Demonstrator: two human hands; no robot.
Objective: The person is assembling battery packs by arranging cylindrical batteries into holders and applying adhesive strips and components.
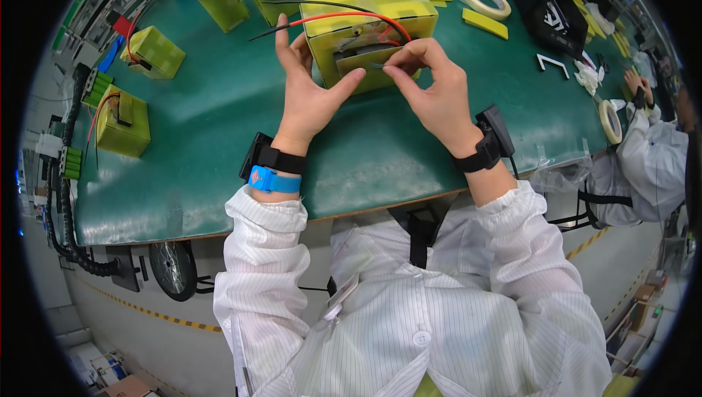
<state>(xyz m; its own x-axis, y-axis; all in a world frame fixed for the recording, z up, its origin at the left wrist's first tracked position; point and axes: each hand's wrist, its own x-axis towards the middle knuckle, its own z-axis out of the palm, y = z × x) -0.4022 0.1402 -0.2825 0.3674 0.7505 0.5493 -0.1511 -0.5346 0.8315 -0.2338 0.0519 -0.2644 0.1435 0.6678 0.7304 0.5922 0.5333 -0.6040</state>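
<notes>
A yellow-wrapped battery pack [369, 2] stands in front of me, with a red and a black wire arching across its near side. My left hand [303, 90] is at the pack's left near corner. Its fingers are apart, the index pointing up beside the wires and the thumb reaching over the pack's near face. My right hand [435, 90] is closed in a pinch at that face, thumb against index finger. A small thin greyish thing shows by these fingertips, too small to name. Behind the hands, a dark slot [358, 53] is partly visible in the pack.
More yellow battery packs [123, 125] with wires stand to the left and at the back of the green table [219, 170]. A tape roll [487, 2], yellow strips [485, 23] and a black box [545, 9] lie right. Another person's hand [640, 86] is far right.
</notes>
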